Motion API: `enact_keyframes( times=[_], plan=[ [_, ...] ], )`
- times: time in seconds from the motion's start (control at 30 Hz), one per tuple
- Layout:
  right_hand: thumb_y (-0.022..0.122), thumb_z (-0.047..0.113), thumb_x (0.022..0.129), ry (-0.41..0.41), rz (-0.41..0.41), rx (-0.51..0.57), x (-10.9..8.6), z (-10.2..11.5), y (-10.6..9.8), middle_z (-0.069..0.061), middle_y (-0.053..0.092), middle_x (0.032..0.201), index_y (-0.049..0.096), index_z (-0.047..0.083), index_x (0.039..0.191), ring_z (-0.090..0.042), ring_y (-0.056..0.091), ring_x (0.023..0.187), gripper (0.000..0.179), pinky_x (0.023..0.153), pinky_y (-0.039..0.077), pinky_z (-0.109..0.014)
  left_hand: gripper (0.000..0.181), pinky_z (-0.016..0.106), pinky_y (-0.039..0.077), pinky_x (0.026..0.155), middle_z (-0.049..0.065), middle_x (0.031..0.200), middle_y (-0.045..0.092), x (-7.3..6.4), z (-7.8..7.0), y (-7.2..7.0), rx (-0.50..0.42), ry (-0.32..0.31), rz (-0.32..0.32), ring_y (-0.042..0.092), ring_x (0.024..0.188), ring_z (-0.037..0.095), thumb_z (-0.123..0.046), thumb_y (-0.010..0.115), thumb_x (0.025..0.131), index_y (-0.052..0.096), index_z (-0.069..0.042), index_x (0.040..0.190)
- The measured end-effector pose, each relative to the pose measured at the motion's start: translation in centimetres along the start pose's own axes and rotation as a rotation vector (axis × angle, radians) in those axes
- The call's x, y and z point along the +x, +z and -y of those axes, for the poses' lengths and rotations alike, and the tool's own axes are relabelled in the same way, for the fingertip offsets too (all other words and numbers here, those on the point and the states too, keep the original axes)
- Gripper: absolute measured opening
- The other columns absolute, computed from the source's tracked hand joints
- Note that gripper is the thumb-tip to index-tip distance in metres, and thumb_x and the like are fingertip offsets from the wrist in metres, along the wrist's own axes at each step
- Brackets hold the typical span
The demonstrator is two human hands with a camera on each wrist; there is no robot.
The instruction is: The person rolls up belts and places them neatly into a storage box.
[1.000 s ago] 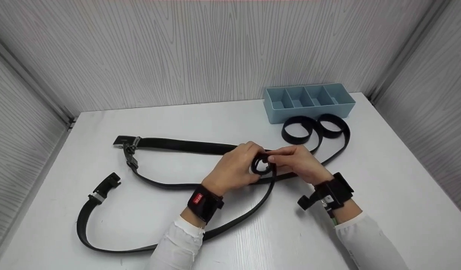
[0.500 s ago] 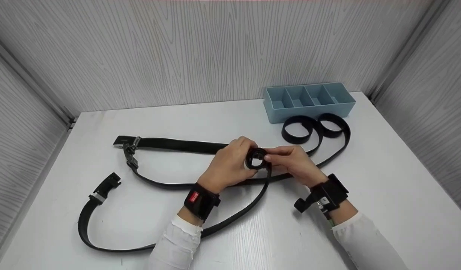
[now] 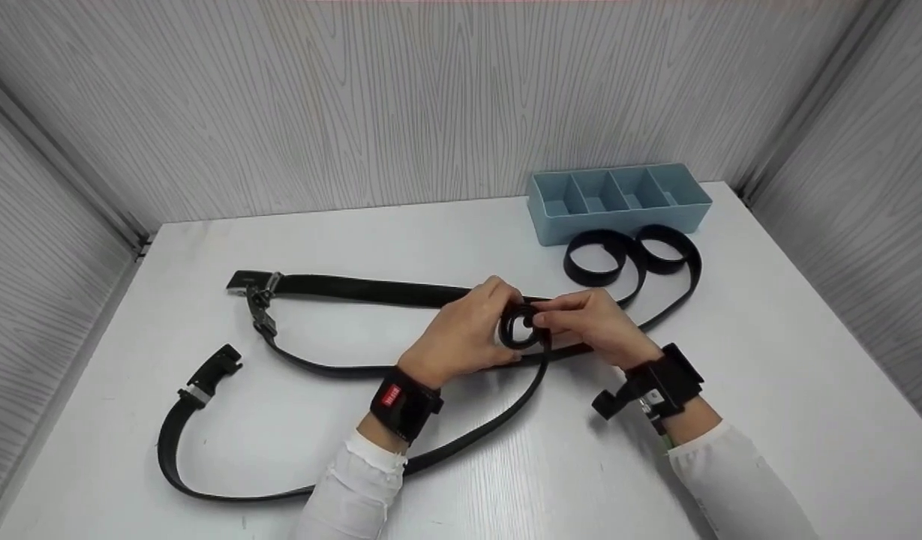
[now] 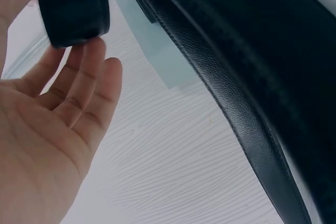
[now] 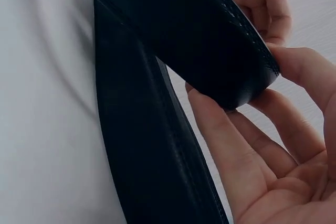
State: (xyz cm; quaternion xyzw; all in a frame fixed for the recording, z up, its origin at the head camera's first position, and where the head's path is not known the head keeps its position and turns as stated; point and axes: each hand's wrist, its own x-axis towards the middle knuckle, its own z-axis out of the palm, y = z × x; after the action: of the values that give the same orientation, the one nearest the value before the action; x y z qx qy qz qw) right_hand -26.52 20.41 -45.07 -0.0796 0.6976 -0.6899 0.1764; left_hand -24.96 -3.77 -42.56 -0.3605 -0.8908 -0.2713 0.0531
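Remotely, I had left hand (image 3: 461,337) and right hand (image 3: 592,324) pinching, each grip closed, the coiled long black leather belt (image 3: 468,440) before the rectangular blue plastic box (image 3: 618,226), presumably to prevent unwinding.

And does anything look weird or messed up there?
Nothing looks broken or spilled. One odd spot: two belts have their buckles bunched together on the left, like a tangle. I can't tell whether they're hooked.
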Motion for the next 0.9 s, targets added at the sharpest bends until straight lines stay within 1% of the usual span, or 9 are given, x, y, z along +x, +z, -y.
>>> enact_keyframes(
  times=[0.13,0.23,0.4,0.6,0.73,0.9],
  plan=[
    [0.075,0.004,0.092,0.029,0.033,-0.029,-0.03,0.17,-0.37,-0.014,0.076,0.113,0.073,-0.005,0.122,-0.022,0.077,0.092,0.031,0.083,0.061,-0.036,0.061,0.035,0.053,0.095,-0.001,0.123,0.06,-0.01,-0.19,0.05,-0.003,0.032,0.032,0.06,0.11,0.017,-0.017,0.093,0.075,0.061,-0.013,0.127],
    [0.076,0.005,0.092,0.037,0.047,-0.036,-0.06,0.25,-0.42,-0.015,0.075,0.116,0.072,-0.005,0.124,-0.022,0.077,0.093,0.033,0.084,0.061,-0.036,0.061,0.035,0.053,0.095,-0.002,0.123,0.061,0.0,-0.22,0.04,0.004,0.037,0.031,0.06,0.111,0.017,-0.018,0.093,0.075,0.062,-0.014,0.128],
    [0.077,0.01,0.094,0.021,0.051,-0.01,-0.03,0.16,-0.19,-0.013,0.075,0.12,0.071,-0.002,0.128,-0.02,0.076,0.095,0.036,0.083,0.061,-0.034,0.058,0.034,0.053,0.092,-0.001,0.121,0.062,0.03,0.03,-0.01,0.038,0.049,-0.005,0.06,0.107,0.017,-0.02,0.09,0.075,0.062,-0.013,0.126],
    [0.073,0.008,0.096,-0.03,0.053,0.072,-0.02,-0.01,0.18,-0.011,0.075,0.12,0.07,-0.001,0.129,-0.02,0.076,0.097,0.035,0.085,0.061,-0.034,0.057,0.034,0.054,0.088,0.001,0.118,0.062,0.02,0.31,-0.06,0.073,0.087,-0.079,0.061,0.104,0.018,-0.019,0.088,0.074,0.061,-0.01,0.123],
    [0.071,0.007,0.098,-0.045,0.064,0.105,-0.05,-0.04,0.23,-0.011,0.074,0.123,0.067,-0.002,0.134,-0.02,0.075,0.098,0.037,0.086,0.06,-0.034,0.057,0.033,0.054,0.09,0.002,0.118,0.061,0.01,0.47,-0.13,0.072,0.074,-0.105,0.06,0.105,0.018,-0.019,0.088,0.075,0.06,-0.008,0.123],
    [0.072,0.006,0.096,-0.041,0.055,0.112,-0.01,-0.13,0.4,-0.014,0.073,0.124,0.064,-0.005,0.136,-0.021,0.076,0.095,0.042,0.085,0.061,-0.034,0.06,0.033,0.054,0.09,0.004,0.117,0.06,0.02,0.48,-0.1,0.067,0.032,-0.102,0.059,0.104,0.018,-0.024,0.089,0.076,0.058,-0.007,0.124]
  ],
)
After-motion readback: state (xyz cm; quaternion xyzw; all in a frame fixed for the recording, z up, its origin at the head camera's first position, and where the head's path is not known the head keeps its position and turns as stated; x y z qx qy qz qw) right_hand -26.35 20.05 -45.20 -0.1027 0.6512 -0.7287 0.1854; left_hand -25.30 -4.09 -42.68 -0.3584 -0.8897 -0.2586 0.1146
